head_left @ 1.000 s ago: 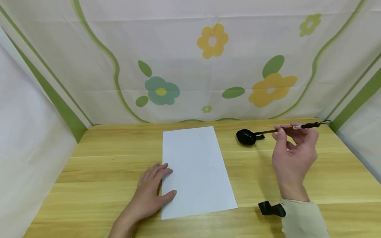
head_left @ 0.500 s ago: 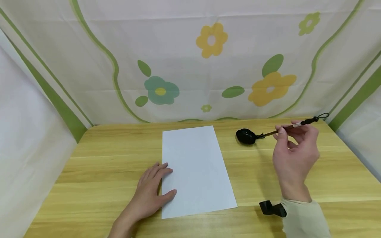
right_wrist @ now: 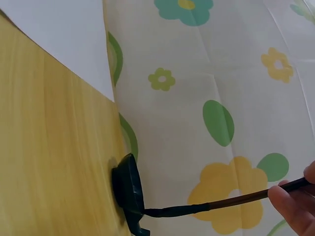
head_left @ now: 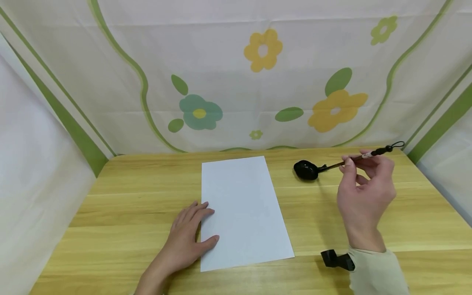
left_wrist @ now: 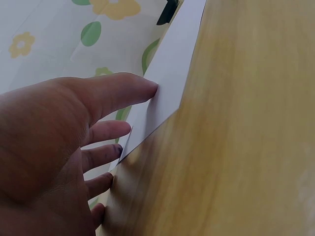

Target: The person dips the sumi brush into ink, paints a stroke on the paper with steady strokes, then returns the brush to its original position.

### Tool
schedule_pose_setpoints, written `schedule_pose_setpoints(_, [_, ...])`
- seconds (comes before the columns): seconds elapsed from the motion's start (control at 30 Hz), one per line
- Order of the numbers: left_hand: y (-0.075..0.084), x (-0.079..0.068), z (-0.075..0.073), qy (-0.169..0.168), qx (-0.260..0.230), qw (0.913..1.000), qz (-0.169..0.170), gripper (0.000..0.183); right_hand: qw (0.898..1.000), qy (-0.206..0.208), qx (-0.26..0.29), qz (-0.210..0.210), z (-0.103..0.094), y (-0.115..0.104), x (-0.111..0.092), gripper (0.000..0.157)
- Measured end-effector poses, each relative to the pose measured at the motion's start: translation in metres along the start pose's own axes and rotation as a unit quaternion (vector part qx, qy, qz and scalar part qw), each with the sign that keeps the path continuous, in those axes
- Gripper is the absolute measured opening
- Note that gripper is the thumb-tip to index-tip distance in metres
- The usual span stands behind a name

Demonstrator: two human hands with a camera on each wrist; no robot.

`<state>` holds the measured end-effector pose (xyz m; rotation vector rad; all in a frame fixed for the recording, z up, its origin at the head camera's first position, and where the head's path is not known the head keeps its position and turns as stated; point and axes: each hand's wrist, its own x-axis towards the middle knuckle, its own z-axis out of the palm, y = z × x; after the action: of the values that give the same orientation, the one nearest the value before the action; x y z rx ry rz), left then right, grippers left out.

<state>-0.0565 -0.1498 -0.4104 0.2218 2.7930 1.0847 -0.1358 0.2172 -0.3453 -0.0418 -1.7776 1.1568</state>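
Right hand (head_left: 366, 192) pinches calligraphy brush (head_left: 336, 165): likely light, stiff-shafted, best held mid-handle; left hand (head_left: 189, 237), loosely splayed, on paper (head_left: 245, 213).

You have room to pass over the wooden tabletop (head_left: 118, 213) left of your left hand (head_left: 186, 239), and along the strip between the white paper (head_left: 247, 209) and your right hand (head_left: 366, 192). A black piece (head_left: 336, 259) beside your right cuff juts into that strip's near end; the black ink dish (head_left: 305, 170) and slanting calligraphy brush (head_left: 357, 158) obstruct its far end. The flowered curtain (head_left: 228, 73) walls off the back.
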Motion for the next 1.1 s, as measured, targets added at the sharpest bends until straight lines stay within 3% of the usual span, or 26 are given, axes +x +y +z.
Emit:
schedule_pose_setpoints(0.27, [-0.0003, -0.0013, 0.0008, 0.010, -0.001, 0.9999, 0.005, 0.056, 1.000, -0.023, -0.006, -0.020, 0.0028, 0.0031, -0.0030, 0.032])
schedule_pose_setpoints(0.5, [-0.0009, -0.0005, 0.0005, 0.008, -0.001, 1.0000, 0.005, 0.056, 1.000, 0.005, -0.001, -0.011, -0.0003, 0.0038, 0.0002, 0.025])
schedule_pose_setpoints(0.7, [-0.0002, 0.0000, 0.0010, 0.004, -0.003, 1.0000, 0.001, 0.057, 0.999, -0.020, -0.007, -0.027, 0.0033, 0.0051, -0.0030, 0.032])
schedule_pose_setpoints(0.9, [-0.0003, 0.0003, 0.0004, -0.002, -0.001, 1.0000, 0.000, 0.058, 0.999, 0.002, -0.008, -0.035, -0.0002, 0.0022, -0.0005, 0.028])
schedule_pose_setpoints(1.1, [-0.0006, 0.0007, 0.0008, 0.001, 0.002, 1.0000, 0.003, 0.057, 0.999, -0.031, -0.012, -0.038, -0.0012, -0.0008, -0.0014, 0.032])
